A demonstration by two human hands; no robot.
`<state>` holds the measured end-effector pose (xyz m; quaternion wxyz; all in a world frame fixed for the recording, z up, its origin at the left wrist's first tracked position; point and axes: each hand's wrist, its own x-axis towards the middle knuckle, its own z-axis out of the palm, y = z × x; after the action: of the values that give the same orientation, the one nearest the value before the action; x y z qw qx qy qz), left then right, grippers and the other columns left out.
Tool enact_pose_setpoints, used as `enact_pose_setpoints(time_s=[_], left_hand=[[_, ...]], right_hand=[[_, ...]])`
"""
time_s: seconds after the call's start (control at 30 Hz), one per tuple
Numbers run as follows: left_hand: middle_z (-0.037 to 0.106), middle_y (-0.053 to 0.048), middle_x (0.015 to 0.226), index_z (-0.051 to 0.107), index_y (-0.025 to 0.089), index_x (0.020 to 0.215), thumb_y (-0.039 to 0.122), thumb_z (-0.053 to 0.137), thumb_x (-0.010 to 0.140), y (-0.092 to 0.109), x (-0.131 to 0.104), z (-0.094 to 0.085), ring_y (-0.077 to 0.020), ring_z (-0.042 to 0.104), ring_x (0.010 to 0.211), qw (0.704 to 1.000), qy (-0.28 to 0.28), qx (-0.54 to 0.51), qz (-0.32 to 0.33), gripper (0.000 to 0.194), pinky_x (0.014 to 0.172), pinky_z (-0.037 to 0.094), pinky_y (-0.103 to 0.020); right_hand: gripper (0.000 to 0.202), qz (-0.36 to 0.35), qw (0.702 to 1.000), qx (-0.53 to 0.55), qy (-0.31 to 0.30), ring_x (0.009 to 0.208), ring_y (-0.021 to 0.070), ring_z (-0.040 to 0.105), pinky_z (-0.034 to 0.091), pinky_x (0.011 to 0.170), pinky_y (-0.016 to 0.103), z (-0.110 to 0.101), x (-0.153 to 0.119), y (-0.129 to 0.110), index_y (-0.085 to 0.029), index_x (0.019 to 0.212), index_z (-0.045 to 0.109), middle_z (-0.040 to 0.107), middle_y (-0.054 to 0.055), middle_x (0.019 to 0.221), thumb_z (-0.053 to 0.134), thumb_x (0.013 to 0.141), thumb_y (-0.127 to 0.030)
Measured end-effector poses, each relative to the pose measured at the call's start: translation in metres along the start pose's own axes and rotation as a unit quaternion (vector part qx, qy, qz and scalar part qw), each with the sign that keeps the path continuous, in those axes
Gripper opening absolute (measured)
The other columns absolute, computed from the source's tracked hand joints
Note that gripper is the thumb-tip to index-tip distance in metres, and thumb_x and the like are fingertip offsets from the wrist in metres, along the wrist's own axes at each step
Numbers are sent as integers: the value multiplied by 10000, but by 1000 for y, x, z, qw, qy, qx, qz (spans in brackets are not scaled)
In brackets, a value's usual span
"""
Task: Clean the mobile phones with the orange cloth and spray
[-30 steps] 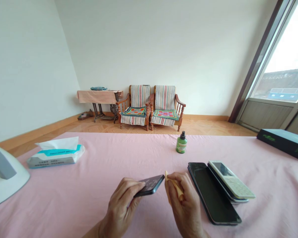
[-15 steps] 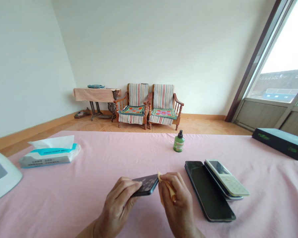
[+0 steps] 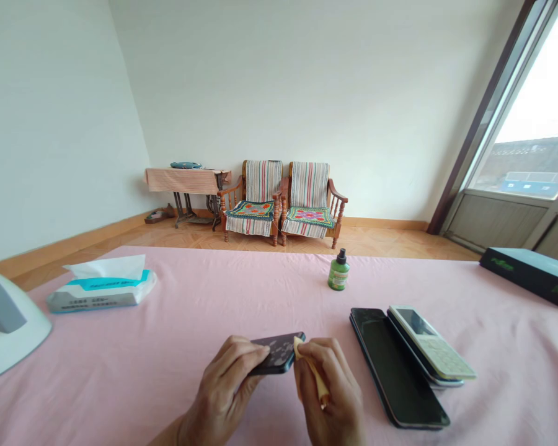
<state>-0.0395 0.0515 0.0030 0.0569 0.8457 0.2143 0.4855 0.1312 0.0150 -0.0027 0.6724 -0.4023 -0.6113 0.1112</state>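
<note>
A dark mobile phone [image 3: 279,353] with pale smudges on its upper face is held level above the pink cloth by my left hand [image 3: 225,387], thumb on top and fingers along the far edge. My right hand [image 3: 330,390] pinches a folded yellow cloth [image 3: 317,378] and presses its tip against the phone's right end. To the right of that hand lie a large black smartphone [image 3: 397,368], which seems to rest on another, and a white keypad phone [image 3: 434,344] stacked on further phones.
A green bottle [image 3: 338,272] with a black cap stands beyond my hands. At left are a tissue pack [image 3: 102,288] and a white-and-grey iron [image 3: 9,328]. A black box [image 3: 530,275] sits at the far right of the pink tablecloth [image 3: 204,291]. Two wooden chairs [image 3: 307,192] stand behind.
The yellow cloth has shifted from the phone's far right corner toward the near end of its right edge. The whole view has moved slightly, so things sit a little lower and farther right.
</note>
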Motion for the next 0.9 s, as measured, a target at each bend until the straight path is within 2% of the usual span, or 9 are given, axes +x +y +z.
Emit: enact_pose_setpoints(time_s=[0.1, 0.2, 0.3, 0.4, 0.53, 0.67, 0.8, 0.9], left_hand=[[598, -92, 915, 559, 133, 1136, 66, 519, 895, -1, -2, 0, -189, 557, 899, 1000, -1, -7, -8, 254, 766, 503, -285], [600, -99, 926, 555, 137, 1145, 102, 507, 910, -4, -6, -1, -203, 558, 909, 1000, -9, -12, -13, 242, 782, 500, -313], [602, -102, 922, 553, 133, 1148, 119, 500, 917, -5, -8, -3, -205, 559, 905, 1000, -7, -15, -5, 238, 779, 501, -315], [604, -100, 905, 553, 132, 1145, 112, 505, 911, -4, -6, -3, -202, 562, 889, 1000, 4, -17, -4, 239, 760, 506, -310], [613, -96, 907, 565, 147, 1136, 96, 526, 896, -2, -3, -1, -200, 571, 876, 1000, 9, -13, -21, 249, 741, 512, -315], [620, -92, 889, 580, 145, 1109, 94, 536, 891, -1, -1, 0, -191, 576, 849, 1000, 15, -10, -25, 228, 723, 514, -308], [623, -97, 890, 585, 148, 1106, 126, 533, 902, -1, 0, 0, -194, 578, 849, 999, 13, -10, -31, 211, 719, 515, -314], [621, -95, 884, 580, 140, 1105, 112, 528, 900, 1, 1, 0, -191, 575, 845, 999, 12, -18, -26, 214, 721, 515, -310]], right_hand=[[137, -19, 1000, 7, 12, 664, 122, 562, 471, 577, 207, 2, -1, -4, -210, 948, 567, 555, 33, 797, 477, 890, -125], [128, -18, 999, -32, -15, 697, 129, 574, 483, 611, 213, -6, 5, 2, -209, 932, 572, 562, 30, 797, 498, 876, -121], [117, 1, 998, -56, -36, 690, 130, 571, 488, 578, 206, -12, 9, 10, -201, 940, 566, 558, 35, 806, 502, 874, -128], [119, 9, 999, -37, -12, 700, 132, 571, 492, 584, 209, -7, 6, 9, -202, 944, 567, 555, 39, 817, 502, 875, -130], [185, -24, 1000, -5, 11, 722, 131, 579, 496, 616, 219, 3, -1, -3, -209, 990, 574, 562, 48, 839, 477, 878, -99], [234, -63, 997, -24, -27, 744, 139, 597, 509, 633, 227, -4, 3, -8, -210, 1014, 573, 579, 53, 850, 500, 850, -61], [236, -62, 997, -51, 7, 744, 151, 596, 516, 629, 244, -11, 8, -10, -214, 996, 578, 574, 56, 839, 528, 830, -54], [322, -104, 993, -48, -3, 682, 134, 585, 510, 584, 232, -5, 0, -13, -233, 1069, 594, 568, 56, 825, 478, 843, -36]])
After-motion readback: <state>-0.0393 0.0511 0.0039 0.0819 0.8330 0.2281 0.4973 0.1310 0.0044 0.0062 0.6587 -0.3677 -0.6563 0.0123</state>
